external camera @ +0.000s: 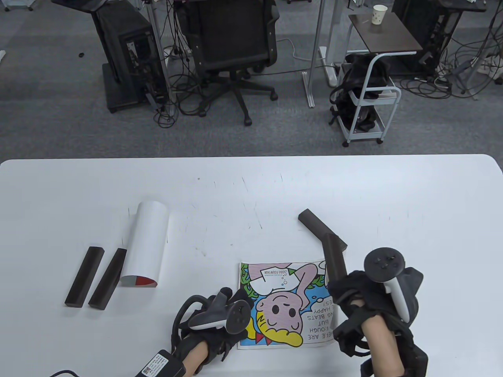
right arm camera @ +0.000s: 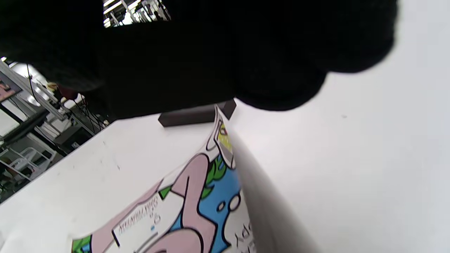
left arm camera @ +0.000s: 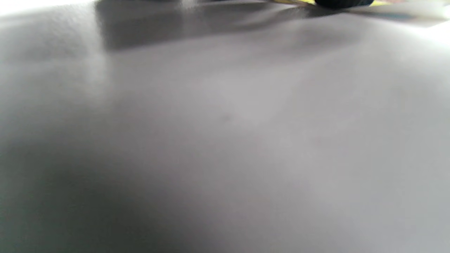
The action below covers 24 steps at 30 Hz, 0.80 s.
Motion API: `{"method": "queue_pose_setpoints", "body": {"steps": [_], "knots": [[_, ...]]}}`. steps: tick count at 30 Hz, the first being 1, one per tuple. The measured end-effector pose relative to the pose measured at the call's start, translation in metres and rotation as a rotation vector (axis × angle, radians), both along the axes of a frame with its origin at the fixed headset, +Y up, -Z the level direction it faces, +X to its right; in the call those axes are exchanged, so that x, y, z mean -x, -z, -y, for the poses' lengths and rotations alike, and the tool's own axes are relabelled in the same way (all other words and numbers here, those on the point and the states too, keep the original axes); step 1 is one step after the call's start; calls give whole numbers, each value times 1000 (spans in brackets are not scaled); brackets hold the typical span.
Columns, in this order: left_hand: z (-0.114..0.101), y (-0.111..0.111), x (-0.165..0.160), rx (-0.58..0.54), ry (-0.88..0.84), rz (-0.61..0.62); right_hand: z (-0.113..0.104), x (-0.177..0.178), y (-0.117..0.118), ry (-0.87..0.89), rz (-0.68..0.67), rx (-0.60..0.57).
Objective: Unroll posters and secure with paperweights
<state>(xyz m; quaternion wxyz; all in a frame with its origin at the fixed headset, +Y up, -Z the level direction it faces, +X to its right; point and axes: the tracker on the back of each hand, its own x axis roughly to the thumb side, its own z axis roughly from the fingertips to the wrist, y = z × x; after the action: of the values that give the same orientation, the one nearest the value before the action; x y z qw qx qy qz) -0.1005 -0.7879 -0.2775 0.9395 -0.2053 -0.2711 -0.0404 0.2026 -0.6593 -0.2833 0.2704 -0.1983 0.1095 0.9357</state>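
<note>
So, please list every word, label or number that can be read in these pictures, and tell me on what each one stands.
"SODA FOUNTAIN", upside down, on a small white sign within the cartoon poster.
"HAPPY", "BUT", "BEATS", "ARE", upside down, along the cartoon poster's right edge; the neighbouring words are cut off by the right hand.
Sticker on the black box by the left hand: too small to read.
Left wrist view: no text.

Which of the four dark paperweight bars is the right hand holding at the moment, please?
The bar slanting up from the right hand at the unrolled poster's right edge; another lies behind it, two lie far left beside the rolled poster.
</note>
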Motion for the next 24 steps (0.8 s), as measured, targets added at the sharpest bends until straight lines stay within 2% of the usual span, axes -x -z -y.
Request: {"method": "queue_pose_setpoints", "body": {"steps": [5,10,13,21,24], "knots": [[0,0,0,3,-2,1,32,2,-2,-31,68,123],[0,0,0,3,-2,1,53,-21,-6,-165,219,150],[0,0,0,3,-2,1,65,-29,-7,-250,257,142],[0,0,0,3,-2,0,90,-18,0,-476,136,221],[0,0,0,3,-2,0,100,-17,2,-504,123,326]]}}
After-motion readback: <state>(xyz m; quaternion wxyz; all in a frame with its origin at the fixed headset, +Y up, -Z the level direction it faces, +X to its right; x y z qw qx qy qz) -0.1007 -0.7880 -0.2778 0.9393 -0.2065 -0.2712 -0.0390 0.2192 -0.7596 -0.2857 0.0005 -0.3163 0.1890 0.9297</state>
